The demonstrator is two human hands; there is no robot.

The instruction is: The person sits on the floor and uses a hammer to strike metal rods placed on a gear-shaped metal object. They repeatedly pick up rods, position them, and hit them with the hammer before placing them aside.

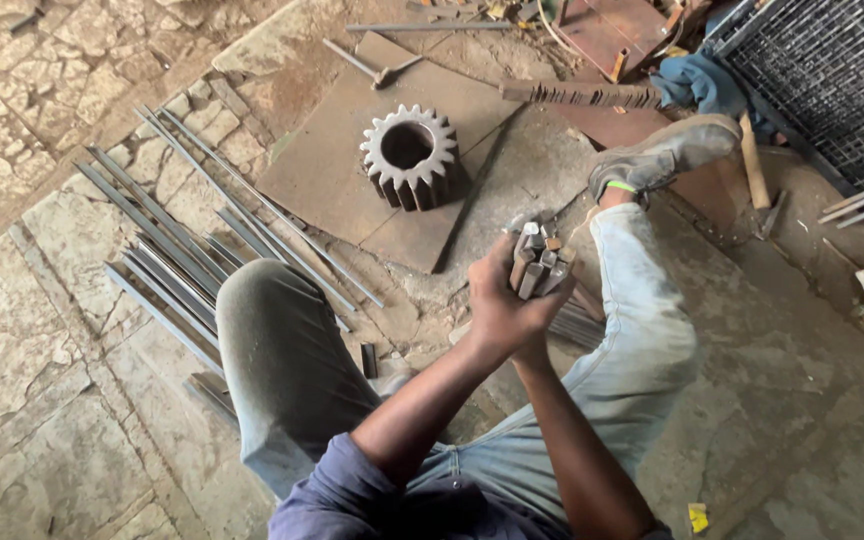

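The person sits on the stone floor (42,350) with both hands raised between the knees. The left hand (497,305) is wrapped tight around a bundle of short steel bar pieces (539,262), fingers curled over their lower ends. The right hand (542,335) sits just behind and under it, mostly hidden by the left; it seems to be closed on the same bundle, but its grip cannot be told for sure.

The pieces are short, square-cut lengths of grey metal, dull with some rust, their cut ends pointing upward and slightly away from the body. They stand roughly parallel and touch one another, with the ends not quite level.

To hold such a bundle well, it looks wise to keep the ends flush and the grip low and firm, so none slips out sideways; the cut edges look sharp, so bare palms should press on the flat faces, not the ends.

Ahead on a flat steel plate (332,170) stands a large toothed gear (410,155), upright with its bore open to the top, well apart from the hands. To the left lie long thin steel strips (167,250) fanned across the floor. A hammer (372,68) rests at the plate's far edge. The outstretched right leg ends in a worn shoe (664,152) near a wire mesh panel (832,90).
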